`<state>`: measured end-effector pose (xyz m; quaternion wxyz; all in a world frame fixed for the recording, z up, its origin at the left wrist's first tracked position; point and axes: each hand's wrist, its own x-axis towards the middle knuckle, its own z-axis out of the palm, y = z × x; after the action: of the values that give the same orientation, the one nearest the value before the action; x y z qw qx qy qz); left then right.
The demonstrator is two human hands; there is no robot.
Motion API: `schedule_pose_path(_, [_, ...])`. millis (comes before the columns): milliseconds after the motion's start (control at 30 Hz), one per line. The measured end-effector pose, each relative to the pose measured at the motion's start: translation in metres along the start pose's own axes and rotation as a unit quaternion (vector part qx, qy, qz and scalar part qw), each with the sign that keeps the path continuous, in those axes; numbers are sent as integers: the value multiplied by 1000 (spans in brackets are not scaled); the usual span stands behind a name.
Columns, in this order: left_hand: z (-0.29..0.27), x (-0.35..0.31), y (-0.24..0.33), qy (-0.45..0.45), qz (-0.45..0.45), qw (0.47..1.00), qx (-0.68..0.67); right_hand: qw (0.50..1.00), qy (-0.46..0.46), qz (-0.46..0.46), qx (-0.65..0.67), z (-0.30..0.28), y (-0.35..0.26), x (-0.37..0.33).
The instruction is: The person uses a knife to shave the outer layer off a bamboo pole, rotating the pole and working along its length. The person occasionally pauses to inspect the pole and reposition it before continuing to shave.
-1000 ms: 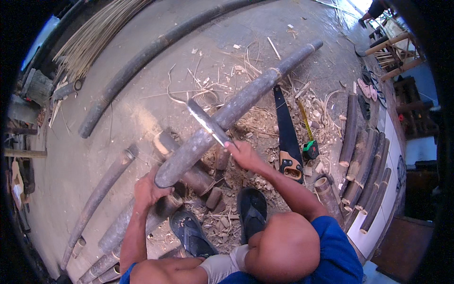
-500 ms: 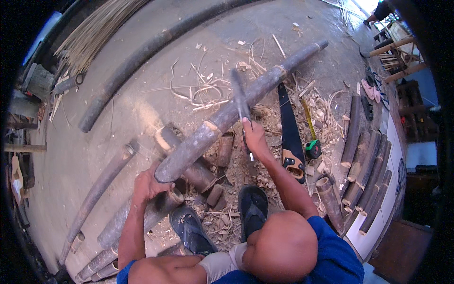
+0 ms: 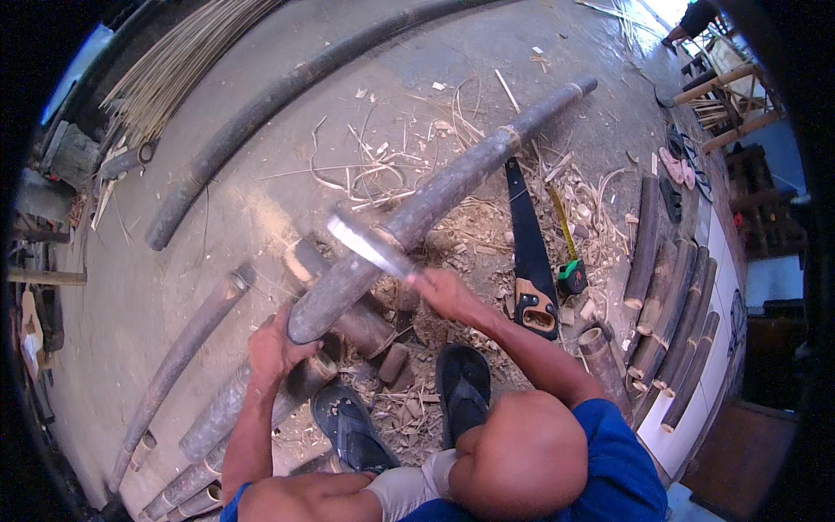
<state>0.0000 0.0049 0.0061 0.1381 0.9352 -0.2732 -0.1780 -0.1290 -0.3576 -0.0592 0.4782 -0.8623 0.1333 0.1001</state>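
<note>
My left hand grips the near end of a bamboo pole that slants towards the far right; my right hand is closed round a blurred knife, its blade across the pole. One far node shows a pale ring, but dark skin covers most, so little looks pared yet. Shavings lie below; cut bamboo lengths rest at right.

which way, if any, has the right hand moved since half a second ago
Yes: the right hand has shifted leftward and closer to the person, judged against the hand saw lying on the floor.
</note>
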Motion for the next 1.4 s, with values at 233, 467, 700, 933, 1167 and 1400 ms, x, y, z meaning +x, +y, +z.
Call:
schedule_pose_path(233, [-10, 5, 1, -49, -14, 998, -25, 927, 233, 158, 248, -12, -26, -5])
schedule_pose_path(467, [-14, 13, -3, -87, -25, 993, -70, 992, 107, 63, 9, 0, -14, -5])
schedule_pose_path(700, [-19, 17, -2, -98, -26, 985, -139, 998, 54, -20, -5, 8, -5, -1])
schedule_pose_path(933, [-11, 25, -20, -148, -45, 966, -207, 972, 216, 58, 71, 11, 3, 3])
schedule_pose_path(1167, [-13, 25, -19, -172, -56, 946, -271, 967, 187, 108, 133, -10, -16, -2])
schedule_pose_path(1400, [-14, 27, -20, -179, -64, 934, -303, 1000, 13, 19, -8, 16, -21, -7])
